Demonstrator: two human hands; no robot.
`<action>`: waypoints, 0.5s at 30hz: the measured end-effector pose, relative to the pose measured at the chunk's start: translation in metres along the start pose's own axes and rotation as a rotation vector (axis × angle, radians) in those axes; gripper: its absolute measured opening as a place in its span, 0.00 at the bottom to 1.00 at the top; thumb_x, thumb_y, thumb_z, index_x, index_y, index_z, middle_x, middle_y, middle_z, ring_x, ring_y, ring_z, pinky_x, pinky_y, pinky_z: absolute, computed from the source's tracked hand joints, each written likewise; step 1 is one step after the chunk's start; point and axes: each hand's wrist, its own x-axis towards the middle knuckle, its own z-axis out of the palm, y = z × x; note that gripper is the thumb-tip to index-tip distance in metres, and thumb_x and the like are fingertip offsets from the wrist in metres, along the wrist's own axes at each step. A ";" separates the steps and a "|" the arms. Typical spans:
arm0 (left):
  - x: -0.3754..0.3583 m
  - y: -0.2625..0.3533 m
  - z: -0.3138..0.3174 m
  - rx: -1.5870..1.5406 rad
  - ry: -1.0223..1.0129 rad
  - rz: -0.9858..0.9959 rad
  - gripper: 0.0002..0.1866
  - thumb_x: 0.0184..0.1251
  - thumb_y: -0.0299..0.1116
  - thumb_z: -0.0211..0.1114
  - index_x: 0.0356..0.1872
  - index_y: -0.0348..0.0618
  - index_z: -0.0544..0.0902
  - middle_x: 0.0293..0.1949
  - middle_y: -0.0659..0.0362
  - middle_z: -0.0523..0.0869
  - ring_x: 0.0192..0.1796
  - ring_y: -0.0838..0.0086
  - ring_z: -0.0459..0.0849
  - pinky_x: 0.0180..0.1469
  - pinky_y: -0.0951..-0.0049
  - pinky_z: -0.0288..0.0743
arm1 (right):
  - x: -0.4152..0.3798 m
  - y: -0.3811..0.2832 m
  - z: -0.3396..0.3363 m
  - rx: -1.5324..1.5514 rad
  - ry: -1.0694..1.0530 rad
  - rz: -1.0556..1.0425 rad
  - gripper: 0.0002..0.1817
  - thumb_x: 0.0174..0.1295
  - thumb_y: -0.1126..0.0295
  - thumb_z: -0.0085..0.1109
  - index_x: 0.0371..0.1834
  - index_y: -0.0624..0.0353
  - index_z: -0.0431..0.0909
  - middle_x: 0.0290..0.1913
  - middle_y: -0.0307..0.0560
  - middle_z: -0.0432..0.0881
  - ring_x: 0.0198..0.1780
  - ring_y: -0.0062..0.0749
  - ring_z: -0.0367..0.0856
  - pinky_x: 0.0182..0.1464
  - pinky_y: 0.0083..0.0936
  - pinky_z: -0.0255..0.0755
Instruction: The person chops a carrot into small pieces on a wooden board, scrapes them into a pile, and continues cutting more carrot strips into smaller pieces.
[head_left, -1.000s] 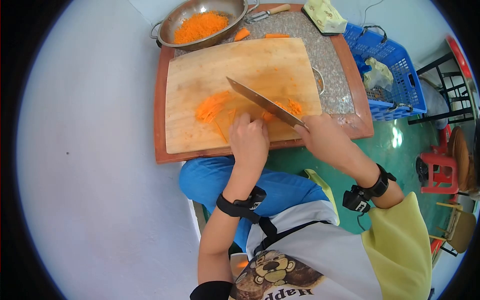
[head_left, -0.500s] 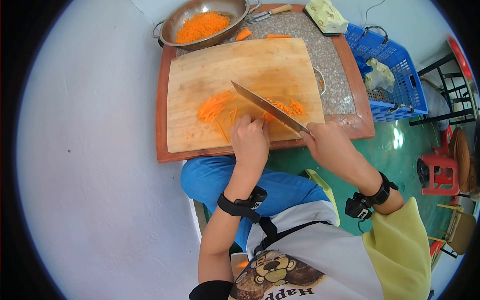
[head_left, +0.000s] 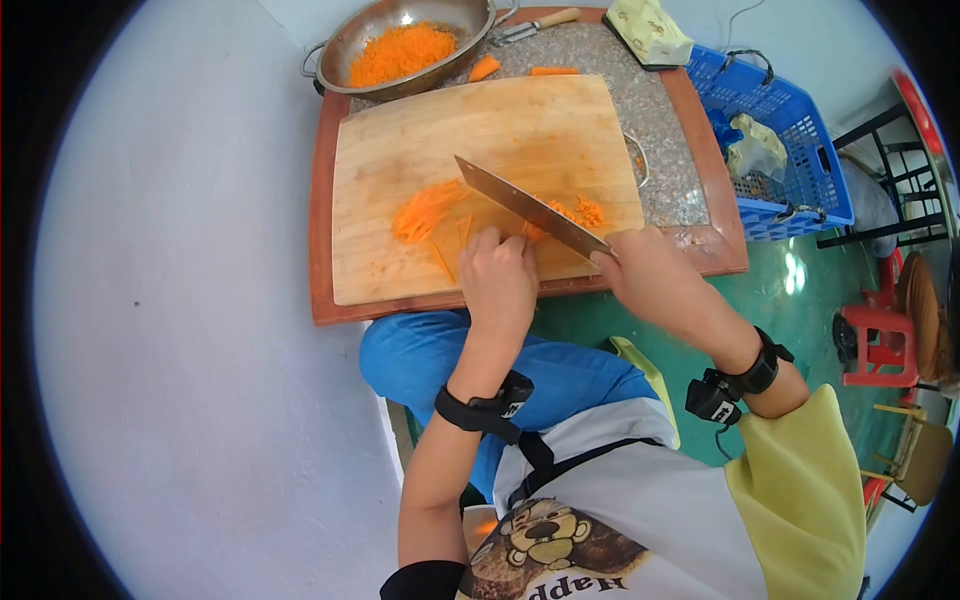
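Note:
My right hand (head_left: pixel 655 278) is closed around the handle of a kitchen knife (head_left: pixel 525 206), whose broad blade slants over the wooden cutting board (head_left: pixel 470 125). Just left of the blade, my left hand (head_left: pixel 500 278) has its fingers curled down on carrot strips (head_left: pixel 535 232), mostly hidden by the fingers and the blade. A heap of carrot strips (head_left: pixel 425 210) lies on the board beyond the left hand, with a few loose strips near its fingers. On the knife's far side sit finely chopped carrot bits (head_left: pixel 587 212).
Behind the board, a metal pan (head_left: pixel 335 72) holds chopped carrot. Carrot pieces (head_left: pixel 485 68) and a wooden-handled tool (head_left: pixel 540 27) lie on the stone-topped table (head_left: pixel 685 170). A blue basket (head_left: pixel 800 195) stands to the right, a red stool (head_left: pixel 880 345) farther off. A wall (head_left: pixel 190 300) borders the left.
My right hand and the knife have shifted slightly up and to the left. My left hand stays in nearly the same place on the carrot strips.

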 end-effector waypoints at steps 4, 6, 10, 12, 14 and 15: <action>-0.001 -0.002 -0.001 -0.059 -0.012 -0.123 0.04 0.52 0.28 0.66 0.25 0.39 0.85 0.27 0.54 0.79 0.36 0.60 0.78 0.39 0.61 0.70 | -0.005 0.008 0.003 0.087 0.063 0.028 0.14 0.62 0.67 0.54 0.26 0.68 0.77 0.25 0.66 0.78 0.31 0.62 0.79 0.35 0.48 0.73; -0.001 -0.001 -0.003 0.001 0.042 -0.078 0.06 0.53 0.29 0.69 0.26 0.37 0.86 0.25 0.51 0.80 0.30 0.56 0.80 0.34 0.61 0.73 | -0.010 0.007 0.001 0.077 0.060 0.009 0.14 0.62 0.67 0.54 0.26 0.69 0.77 0.24 0.66 0.78 0.30 0.62 0.79 0.35 0.48 0.73; -0.002 0.001 -0.003 0.026 0.090 -0.019 0.06 0.52 0.29 0.68 0.26 0.37 0.86 0.24 0.51 0.80 0.30 0.56 0.80 0.33 0.61 0.73 | -0.018 0.007 -0.002 0.080 0.055 -0.034 0.13 0.61 0.69 0.55 0.26 0.69 0.77 0.22 0.67 0.77 0.29 0.63 0.78 0.34 0.48 0.73; -0.002 0.002 -0.003 0.028 0.077 -0.016 0.05 0.52 0.29 0.68 0.26 0.37 0.86 0.25 0.52 0.79 0.31 0.57 0.79 0.35 0.61 0.72 | -0.018 0.007 -0.002 0.070 0.055 -0.033 0.13 0.61 0.69 0.55 0.26 0.70 0.77 0.22 0.68 0.77 0.29 0.63 0.78 0.34 0.49 0.72; -0.002 0.003 -0.003 0.040 0.069 -0.021 0.05 0.52 0.28 0.68 0.26 0.38 0.85 0.26 0.53 0.79 0.32 0.57 0.79 0.35 0.61 0.72 | -0.018 0.008 -0.002 0.061 0.060 -0.028 0.12 0.61 0.69 0.55 0.26 0.70 0.77 0.22 0.68 0.77 0.28 0.63 0.78 0.34 0.49 0.72; -0.002 0.003 -0.003 0.050 0.058 -0.022 0.04 0.52 0.28 0.67 0.26 0.38 0.85 0.26 0.53 0.79 0.33 0.58 0.79 0.36 0.61 0.71 | -0.018 0.009 -0.002 0.056 0.059 -0.031 0.12 0.61 0.70 0.55 0.26 0.70 0.77 0.22 0.68 0.77 0.29 0.64 0.78 0.34 0.49 0.72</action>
